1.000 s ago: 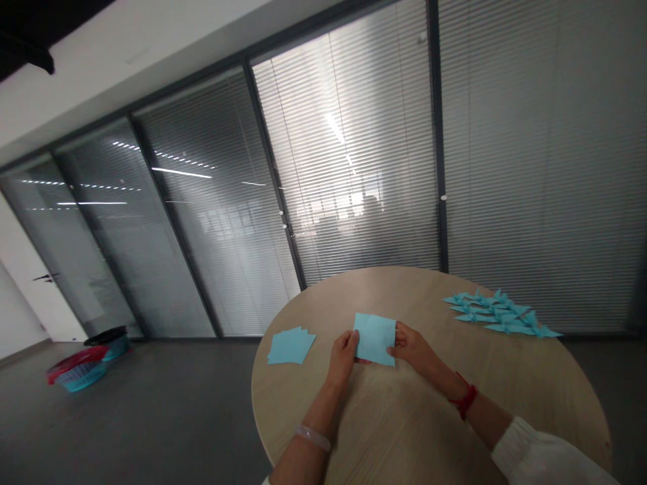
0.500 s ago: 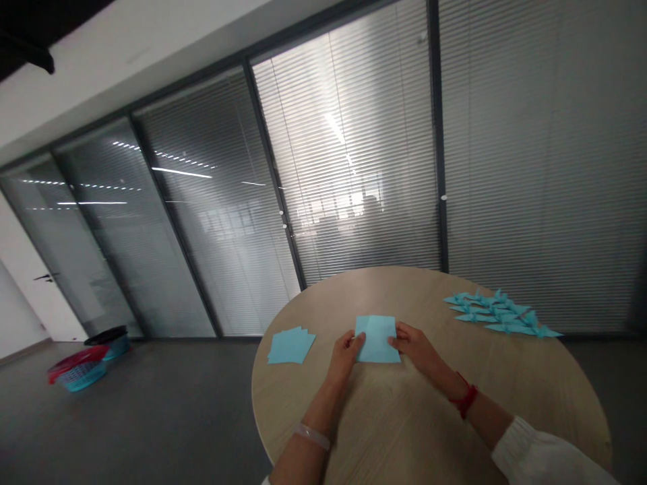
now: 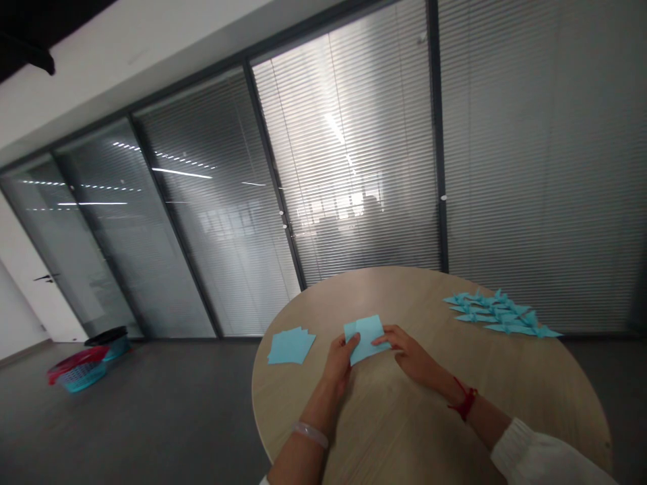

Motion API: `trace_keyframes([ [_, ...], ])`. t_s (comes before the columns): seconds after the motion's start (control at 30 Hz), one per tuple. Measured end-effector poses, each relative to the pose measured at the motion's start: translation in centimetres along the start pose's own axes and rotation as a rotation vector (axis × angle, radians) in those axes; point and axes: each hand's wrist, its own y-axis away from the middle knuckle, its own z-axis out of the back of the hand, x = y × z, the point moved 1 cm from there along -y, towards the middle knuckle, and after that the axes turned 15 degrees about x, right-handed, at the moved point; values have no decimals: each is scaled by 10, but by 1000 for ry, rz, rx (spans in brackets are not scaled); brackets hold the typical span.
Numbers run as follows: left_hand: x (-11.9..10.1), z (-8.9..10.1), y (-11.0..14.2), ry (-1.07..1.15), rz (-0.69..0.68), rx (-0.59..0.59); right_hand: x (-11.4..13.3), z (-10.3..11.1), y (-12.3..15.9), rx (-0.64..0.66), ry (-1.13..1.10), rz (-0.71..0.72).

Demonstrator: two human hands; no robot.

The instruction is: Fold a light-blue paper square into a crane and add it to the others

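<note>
**Two bare hands work a creased square of pale blue origami paper on a round wooden table**

The left hand closes on the sheet's lower left edge, thumb on top; the right hand reaches in with fingers extended over its right corner, though whether they pinch it cannot be told. The tilted sheet sits at the table's middle, between a small stack of blue paper squares and rows of folded blue paper cranes. A clear bracelet circles the left wrist, a red cord the right. Beyond the table stand glass partitions with slatted blinds; a red and teal basket sits on the grey floor.
</note>
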Motion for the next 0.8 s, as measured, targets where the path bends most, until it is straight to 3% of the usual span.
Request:
trace_keyframes([
  [0.23, 2, -2, -1, -17, 37, 58, -12, 3, -4, -100, -181, -121],
  [0.47, 1, -7, 0, 7, 85, 161, -13, 8, -7, -210, -195, -246],
  [0.6, 0, -10, 3, 50, 132, 226, -12, 6, -6, -249, -291, -256],
  [0.8, -3, -17, 6, 136, 105, 366, -8, 7, -5, -316, -190, -271],
])
